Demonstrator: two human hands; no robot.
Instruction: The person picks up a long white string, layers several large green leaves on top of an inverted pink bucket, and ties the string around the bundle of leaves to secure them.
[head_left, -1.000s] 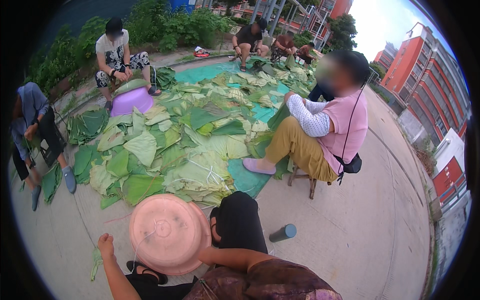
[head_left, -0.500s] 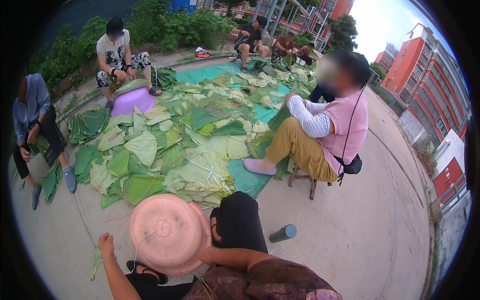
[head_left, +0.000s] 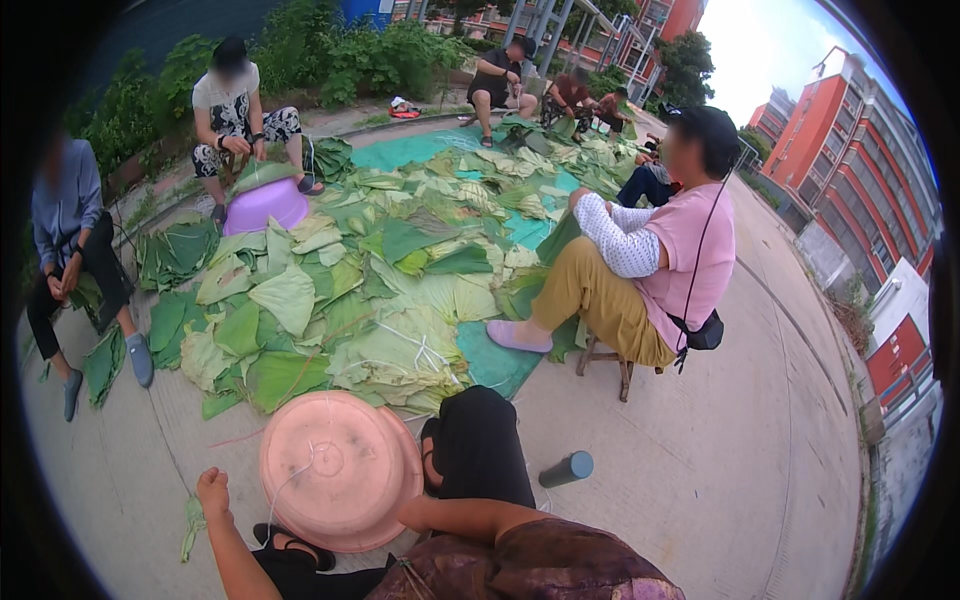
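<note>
An upturned pink plastic basin (head_left: 335,480) stands on the ground between my feet. A thin white string (head_left: 288,483) runs over its bottom and down its near side. To the left of the basin, apart from it, my left hand (head_left: 212,490) is raised with its fingers curled in; whatever they hold, if anything, does not show. My right hand (head_left: 415,514) is at the basin's right rim, in front of my knee, and its fingers are hidden. Beyond the basin lies a wide spread of large green leaves (head_left: 293,297), with a white-tied bundle of leaves (head_left: 400,350) closest to me.
A dark green bottle (head_left: 567,469) is right of my leg. A person in pink (head_left: 690,230) sits on a stool to the right. Several others sit around the leaves, one at an upturned purple basin (head_left: 265,207). A leaf strip (head_left: 193,525) lies left of my hand.
My hands and the pink basin stay nearly still. The person at the purple basin and the one at far left shift their hands slightly; seated people at the back change posture.
</note>
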